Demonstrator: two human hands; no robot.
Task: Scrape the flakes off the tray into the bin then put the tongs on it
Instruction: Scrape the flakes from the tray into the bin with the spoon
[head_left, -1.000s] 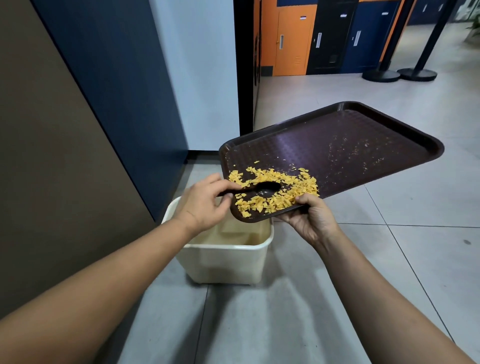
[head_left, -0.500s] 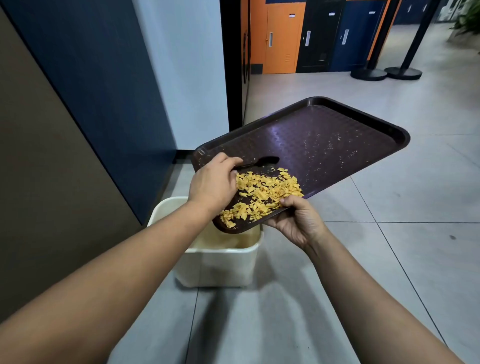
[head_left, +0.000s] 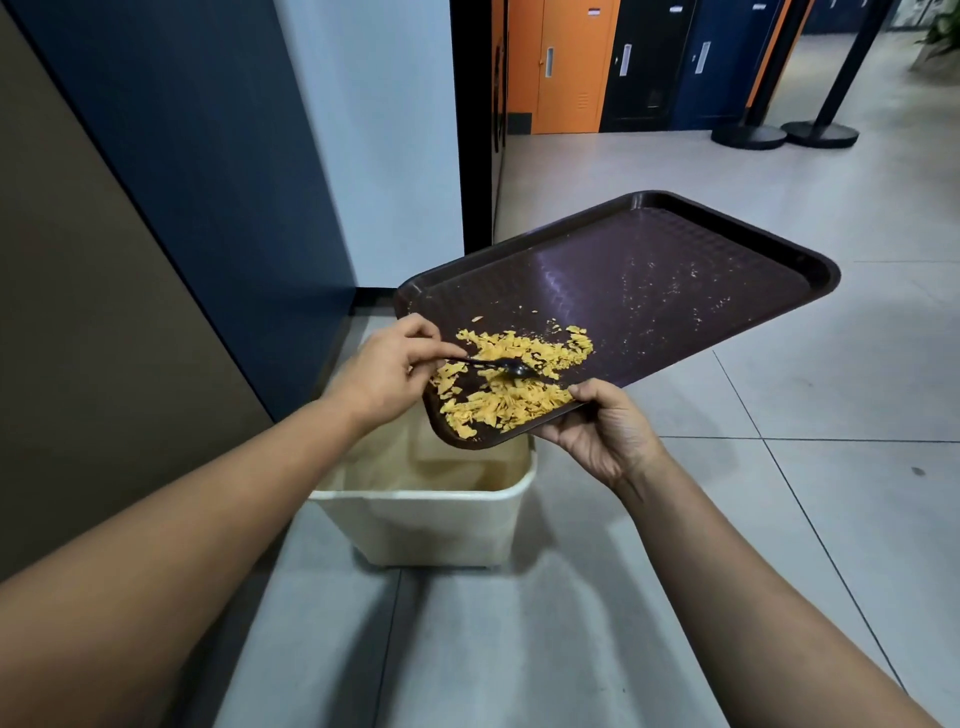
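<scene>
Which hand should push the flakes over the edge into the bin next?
Left. The left hand holds the tongs in the flakes, while the right hand grips the tray over the bin.

So the tray (head_left: 649, 291) hangs tilted over the bin (head_left: 431, 514) on the floor, low corner above it. Flakes (head_left: 511, 382) sit piled at that low end, utensil (head_left: 498, 366) lying across them, wall off left.

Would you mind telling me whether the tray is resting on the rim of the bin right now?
No, the tray is held in the air by the right hand, its low corner above the open bin without touching it.
</scene>
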